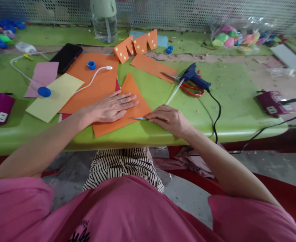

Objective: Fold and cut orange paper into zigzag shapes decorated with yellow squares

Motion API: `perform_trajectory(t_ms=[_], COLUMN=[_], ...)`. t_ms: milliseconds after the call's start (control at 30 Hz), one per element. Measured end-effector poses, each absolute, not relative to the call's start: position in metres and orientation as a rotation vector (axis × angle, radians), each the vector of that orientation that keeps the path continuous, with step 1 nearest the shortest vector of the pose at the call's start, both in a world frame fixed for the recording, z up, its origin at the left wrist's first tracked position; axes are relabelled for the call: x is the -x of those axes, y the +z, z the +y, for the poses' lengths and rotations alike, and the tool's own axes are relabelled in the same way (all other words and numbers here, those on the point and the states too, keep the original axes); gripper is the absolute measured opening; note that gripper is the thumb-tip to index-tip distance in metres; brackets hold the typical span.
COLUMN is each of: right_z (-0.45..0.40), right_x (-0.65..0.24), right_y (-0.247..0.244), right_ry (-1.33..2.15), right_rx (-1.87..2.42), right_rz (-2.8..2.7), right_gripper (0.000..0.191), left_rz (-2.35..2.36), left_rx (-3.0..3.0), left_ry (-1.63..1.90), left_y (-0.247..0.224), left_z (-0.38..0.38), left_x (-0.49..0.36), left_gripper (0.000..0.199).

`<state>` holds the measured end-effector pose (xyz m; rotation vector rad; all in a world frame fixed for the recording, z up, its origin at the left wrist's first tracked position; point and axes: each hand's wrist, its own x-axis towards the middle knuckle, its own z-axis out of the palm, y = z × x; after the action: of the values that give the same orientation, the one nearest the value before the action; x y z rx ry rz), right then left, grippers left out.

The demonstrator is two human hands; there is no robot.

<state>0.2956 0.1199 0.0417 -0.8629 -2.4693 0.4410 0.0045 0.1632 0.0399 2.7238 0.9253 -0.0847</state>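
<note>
My left hand (114, 106), wearing a ring, lies flat with fingers stretched out on a folded-looking orange paper (135, 94) with a pointed top. My right hand (169, 118) is closed around a craft knife (139, 118). Its slim silver blade points left and rests over the lower right part of that paper, while its handle is hidden in my fingers. Under and left of my left hand is a larger orange sheet (97, 80). Beyond my right hand lie a blue glue gun (194, 76) with a white glue stick and red-handled scissors (192, 90).
Orange dotted zigzag pieces (140, 43) stand behind, near a water bottle (107, 27). At left are a phone (67, 57), a yellow paper (54, 97), blue caps (44, 91) and a white cable (97, 71). A purple power socket (273, 102) and black cord (219, 111) are at right.
</note>
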Motion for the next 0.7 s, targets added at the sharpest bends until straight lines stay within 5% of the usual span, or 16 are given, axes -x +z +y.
perform_trajectory(t_ms=[700], right_z=[0.125], right_x=[-0.280], right_y=[0.046], right_ry=[0.249], right_rx=[0.901], right_rz=[-2.559], right_gripper=[0.026], left_rz=[1.116], left_rx=[-2.681], left_ry=[-0.022], left_y=[0.046], left_z=[0.164], left_x=[-0.027], left_gripper=[0.057])
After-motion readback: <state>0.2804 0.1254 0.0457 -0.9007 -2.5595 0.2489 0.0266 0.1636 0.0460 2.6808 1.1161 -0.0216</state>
